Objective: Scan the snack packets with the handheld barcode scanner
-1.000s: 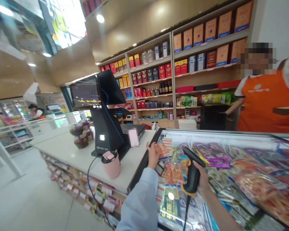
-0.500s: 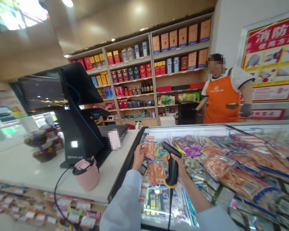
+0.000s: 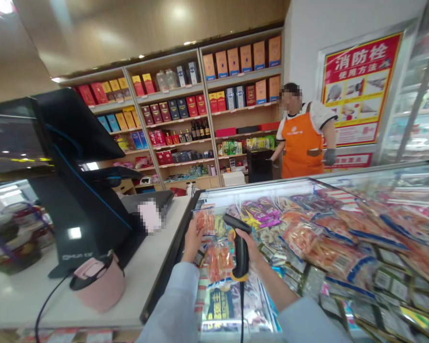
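Observation:
My right hand grips a black and yellow barcode scanner, its head pointing up and to the left over the open freezer case. From the scanner's lower end a cable runs down. At the case's left side my left hand is closed on the edge of a clear snack packet with reddish-orange contents; its fingertips are partly hidden. A similar orange packet lies just below, between my two hands. Under that is a larger bag with a dark label and yellow print.
Bagged goods fill the case to the right. On the left, a white counter holds a black checkout terminal, a pink bucket-like container and stacked jars. A person in an orange apron stands behind the case, before shelves.
The view has swung to the right, so the terminal, counter and person appear farther left. Both hands keep their holds on the packet and the scanner, with little movement between them.

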Tool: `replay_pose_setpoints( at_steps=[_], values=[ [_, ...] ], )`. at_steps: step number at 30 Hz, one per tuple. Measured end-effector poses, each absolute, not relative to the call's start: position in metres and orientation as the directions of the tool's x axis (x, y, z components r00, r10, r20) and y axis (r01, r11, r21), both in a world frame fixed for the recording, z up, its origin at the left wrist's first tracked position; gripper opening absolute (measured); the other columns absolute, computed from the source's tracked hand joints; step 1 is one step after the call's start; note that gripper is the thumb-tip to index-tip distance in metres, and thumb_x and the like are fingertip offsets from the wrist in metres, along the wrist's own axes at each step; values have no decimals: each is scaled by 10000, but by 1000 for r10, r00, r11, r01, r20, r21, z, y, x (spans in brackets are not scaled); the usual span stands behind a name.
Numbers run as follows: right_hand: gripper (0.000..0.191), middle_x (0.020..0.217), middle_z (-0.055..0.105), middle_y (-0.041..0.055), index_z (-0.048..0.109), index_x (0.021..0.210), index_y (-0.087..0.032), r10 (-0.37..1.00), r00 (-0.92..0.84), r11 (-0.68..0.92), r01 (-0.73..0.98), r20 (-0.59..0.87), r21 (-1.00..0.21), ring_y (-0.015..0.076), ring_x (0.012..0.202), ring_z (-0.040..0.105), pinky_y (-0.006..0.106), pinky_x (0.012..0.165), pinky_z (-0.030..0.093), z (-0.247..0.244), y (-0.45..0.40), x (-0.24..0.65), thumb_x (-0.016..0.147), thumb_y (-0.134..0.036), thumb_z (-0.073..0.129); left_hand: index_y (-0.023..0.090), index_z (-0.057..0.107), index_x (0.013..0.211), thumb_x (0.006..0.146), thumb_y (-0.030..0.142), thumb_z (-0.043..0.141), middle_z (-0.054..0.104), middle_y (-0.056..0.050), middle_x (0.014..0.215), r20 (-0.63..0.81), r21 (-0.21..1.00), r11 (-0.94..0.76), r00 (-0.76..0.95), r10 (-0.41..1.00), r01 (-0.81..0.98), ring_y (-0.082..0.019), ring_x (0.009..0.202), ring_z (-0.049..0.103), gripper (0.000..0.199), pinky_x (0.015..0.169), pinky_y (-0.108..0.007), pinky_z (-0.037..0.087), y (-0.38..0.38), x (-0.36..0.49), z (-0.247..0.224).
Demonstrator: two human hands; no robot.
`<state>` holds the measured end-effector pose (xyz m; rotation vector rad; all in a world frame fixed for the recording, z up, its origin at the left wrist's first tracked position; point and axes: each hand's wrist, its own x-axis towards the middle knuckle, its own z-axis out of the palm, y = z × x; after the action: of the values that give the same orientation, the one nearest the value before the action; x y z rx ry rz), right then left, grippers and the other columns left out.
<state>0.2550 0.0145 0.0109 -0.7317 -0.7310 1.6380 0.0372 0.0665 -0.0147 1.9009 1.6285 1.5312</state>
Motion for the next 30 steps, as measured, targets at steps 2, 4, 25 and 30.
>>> replay_pose_setpoints(
  at_steps=[2, 4, 25, 30],
  values=[
    [448, 430, 529, -29, 622, 588, -149, 983, -157, -171, -593, -96, -787, 80, 323, 453, 201, 321, 398, 10, 16, 255, 504, -549, 805, 236, 472, 1366, 842, 238, 542, 572, -74, 1263, 615, 673, -427, -137, 776, 604, -213, 1182, 546, 529, 1017, -366, 426, 62, 34, -9],
    [434, 432, 536, -30, 614, 595, -162, 986, -133, -163, -604, -102, -780, 87, 323, 458, 208, 323, 401, 9, 17, 255, 497, -537, 811, 222, 460, 1372, 849, 238, 529, 562, -84, 1264, 629, 652, -440, -117, 768, 618, -221, 1227, 513, 527, 1045, -378, 404, 59, 33, -5],
    [399, 444, 534, -36, 621, 705, -151, 994, -102, -59, -765, 30, -641, 98, 342, 486, 208, 333, 373, 41, 4, 269, 634, -533, 714, 208, 336, 1451, 851, 353, 538, 475, -122, 1418, 661, 613, -421, -142, 737, 668, -265, 1301, 469, 650, 1106, -436, 361, 76, 25, 3],
    [334, 520, 584, -28, 634, 756, -156, 986, -98, 7, -779, 132, -627, 101, 391, 536, 208, 375, 414, 73, -27, 323, 670, -474, 689, 221, 324, 1461, 820, 371, 574, 561, -114, 1331, 580, 660, -407, -83, 811, 632, -260, 1151, 586, 705, 1026, -429, 433, 66, 92, 43]
  ],
)
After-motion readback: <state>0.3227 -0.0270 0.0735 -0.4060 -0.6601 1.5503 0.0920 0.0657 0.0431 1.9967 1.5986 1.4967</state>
